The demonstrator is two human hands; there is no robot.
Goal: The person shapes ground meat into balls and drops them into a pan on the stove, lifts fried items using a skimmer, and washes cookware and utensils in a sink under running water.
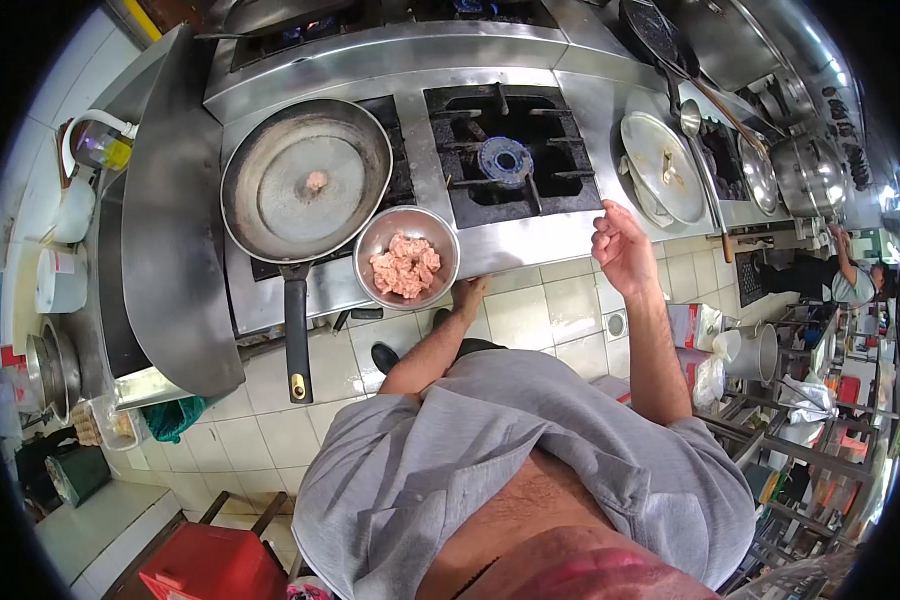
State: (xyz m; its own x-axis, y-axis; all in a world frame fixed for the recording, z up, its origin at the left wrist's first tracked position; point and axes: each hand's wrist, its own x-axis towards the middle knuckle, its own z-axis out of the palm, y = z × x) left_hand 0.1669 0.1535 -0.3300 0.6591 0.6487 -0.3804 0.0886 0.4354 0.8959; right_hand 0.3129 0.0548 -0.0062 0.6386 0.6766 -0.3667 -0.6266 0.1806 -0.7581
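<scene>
My left hand point(470, 293) is at the stove's front edge, just right of the metal bowl point(454, 262); its fingers are mostly hidden there. Pink raw minced meat point(406, 267) lies in that bowl. Raised in front of the stove's right part, my right hand point(625, 248) has loosely curled fingers, with one stretched out and nothing visible in them. A large frying pan point(280, 215) rests on the left burner, its black handle point(297, 340) sticking out toward me. One small lump of meat point(316, 181) sits near the pan's middle.
A blue flame point(505, 160) burns on the uncovered middle burner. To its right are a round metal lid point(660, 165) and a long-handled ladle point(692, 120). A curved metal panel point(175, 230) stands left of the pan. Another person point(850, 275) is at the far right.
</scene>
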